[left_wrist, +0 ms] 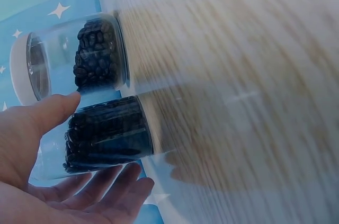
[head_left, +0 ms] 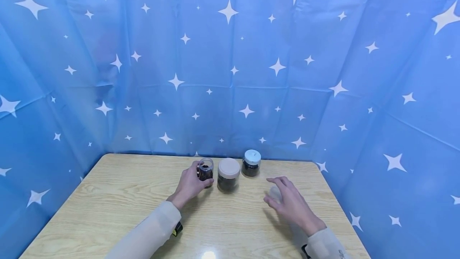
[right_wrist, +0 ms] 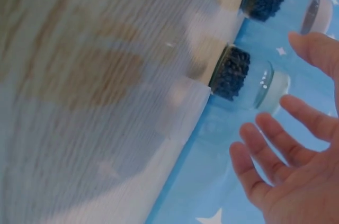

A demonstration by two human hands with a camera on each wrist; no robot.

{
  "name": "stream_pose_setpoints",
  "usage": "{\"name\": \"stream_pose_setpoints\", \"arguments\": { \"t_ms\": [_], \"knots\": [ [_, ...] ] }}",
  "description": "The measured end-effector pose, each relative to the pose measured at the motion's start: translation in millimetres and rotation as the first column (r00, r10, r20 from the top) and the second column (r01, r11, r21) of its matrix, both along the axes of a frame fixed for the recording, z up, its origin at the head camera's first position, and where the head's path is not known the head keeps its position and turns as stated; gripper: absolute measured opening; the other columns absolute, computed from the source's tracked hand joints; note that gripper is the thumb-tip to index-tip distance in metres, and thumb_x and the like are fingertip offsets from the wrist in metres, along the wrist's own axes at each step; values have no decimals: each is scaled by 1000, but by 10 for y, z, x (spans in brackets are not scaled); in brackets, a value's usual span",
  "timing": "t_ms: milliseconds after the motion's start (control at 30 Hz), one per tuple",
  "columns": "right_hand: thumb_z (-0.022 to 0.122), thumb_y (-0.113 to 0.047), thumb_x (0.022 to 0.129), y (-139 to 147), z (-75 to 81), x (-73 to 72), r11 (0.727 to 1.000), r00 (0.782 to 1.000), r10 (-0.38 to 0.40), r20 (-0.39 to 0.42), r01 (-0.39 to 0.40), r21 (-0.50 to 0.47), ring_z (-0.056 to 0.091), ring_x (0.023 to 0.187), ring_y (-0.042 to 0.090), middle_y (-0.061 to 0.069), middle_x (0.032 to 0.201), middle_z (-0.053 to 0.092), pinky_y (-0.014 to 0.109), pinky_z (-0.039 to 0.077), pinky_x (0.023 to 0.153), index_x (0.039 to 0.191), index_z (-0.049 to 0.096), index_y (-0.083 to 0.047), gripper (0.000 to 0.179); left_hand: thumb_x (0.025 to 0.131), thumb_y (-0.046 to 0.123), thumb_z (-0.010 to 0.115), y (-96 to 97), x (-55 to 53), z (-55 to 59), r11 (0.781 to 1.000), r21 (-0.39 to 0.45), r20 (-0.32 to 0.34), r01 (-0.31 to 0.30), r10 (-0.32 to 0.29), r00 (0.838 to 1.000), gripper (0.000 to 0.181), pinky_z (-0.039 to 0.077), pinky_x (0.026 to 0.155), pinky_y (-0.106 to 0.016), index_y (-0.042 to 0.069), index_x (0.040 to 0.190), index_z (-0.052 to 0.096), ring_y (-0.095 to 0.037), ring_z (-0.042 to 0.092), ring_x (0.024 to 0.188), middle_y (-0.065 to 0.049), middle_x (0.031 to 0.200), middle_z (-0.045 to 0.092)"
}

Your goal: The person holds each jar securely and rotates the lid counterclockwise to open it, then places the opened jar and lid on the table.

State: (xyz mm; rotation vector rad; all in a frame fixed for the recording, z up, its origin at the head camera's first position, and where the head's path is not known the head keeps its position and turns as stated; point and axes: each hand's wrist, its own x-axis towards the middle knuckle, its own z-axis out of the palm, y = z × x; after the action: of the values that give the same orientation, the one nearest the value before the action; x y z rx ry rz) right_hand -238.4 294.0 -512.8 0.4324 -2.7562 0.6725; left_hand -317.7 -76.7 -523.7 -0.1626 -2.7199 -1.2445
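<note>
My left hand (head_left: 190, 183) is around a small lidless glass jar (head_left: 206, 173) of dark coffee beans, thumb on the near side. In the left wrist view, the thumb lies along one side of this jar (left_wrist: 108, 136) and the fingers along the other. Beside it stands a larger jar (head_left: 228, 176) of coffee beans with a pale lid. Farther right is a jar (head_left: 250, 164) with a light blue-white lid, also part filled with dark beans. My right hand (head_left: 289, 203) hovers over the table, fingers spread and holding nothing. A pale roundish thing (head_left: 276, 193) is partly hidden behind it.
The light wood table (head_left: 108, 199) ends just behind the jars. A blue curtain (head_left: 215, 59) with white stars hangs along the back and both sides. A small black and yellow object (head_left: 177, 229) shows beside the left sleeve.
</note>
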Motion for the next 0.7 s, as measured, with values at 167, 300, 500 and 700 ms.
{"name": "stream_pose_setpoints", "arguments": {
  "t_ms": [167, 300, 500, 700],
  "knots": [
    [92, -28, 103, -3, -9, 16, 1000, 1000, -1, 14, 1, 1, 71, 138, 41, 16, 150, 70, 66, 62, 116, 159, 67, -10, 64, 94, 27, 100, -28, 32, -17, 1000, 4, 17, 4, -4, 1000, 83, 60, 119, -65, -1, 161, 59, -50, 72, 139, -31, 153, 72],
    [93, -29, 103, -11, -11, 16, 1000, 1000, -3, 11, 3, 4, 71, 138, 40, 16, 151, 70, 65, 62, 115, 160, 66, -10, 66, 93, 28, 101, -60, 64, -13, 1000, 18, 8, 1, -1, 1000, 85, 61, 116, -66, 1, 161, 59, -49, 72, 137, -29, 154, 70],
    [93, -30, 102, -33, -13, 24, 1000, 1000, -3, 13, 4, -2, 71, 139, 38, 15, 152, 70, 64, 63, 115, 162, 65, -11, 69, 92, 31, 102, -99, 169, 31, 1000, 6, -15, -8, 8, 1000, 91, 62, 112, -65, 3, 165, 56, -45, 72, 134, -29, 159, 66],
    [93, -30, 102, -55, -6, 39, 1000, 1000, -9, 3, 9, -3, 71, 136, 36, 14, 151, 70, 62, 64, 112, 162, 65, -11, 68, 94, 32, 100, -99, 337, 121, 1000, -4, -78, -24, 23, 997, 96, 57, 121, -68, 4, 171, 50, -50, 62, 151, -29, 168, 54]
  ]
}}
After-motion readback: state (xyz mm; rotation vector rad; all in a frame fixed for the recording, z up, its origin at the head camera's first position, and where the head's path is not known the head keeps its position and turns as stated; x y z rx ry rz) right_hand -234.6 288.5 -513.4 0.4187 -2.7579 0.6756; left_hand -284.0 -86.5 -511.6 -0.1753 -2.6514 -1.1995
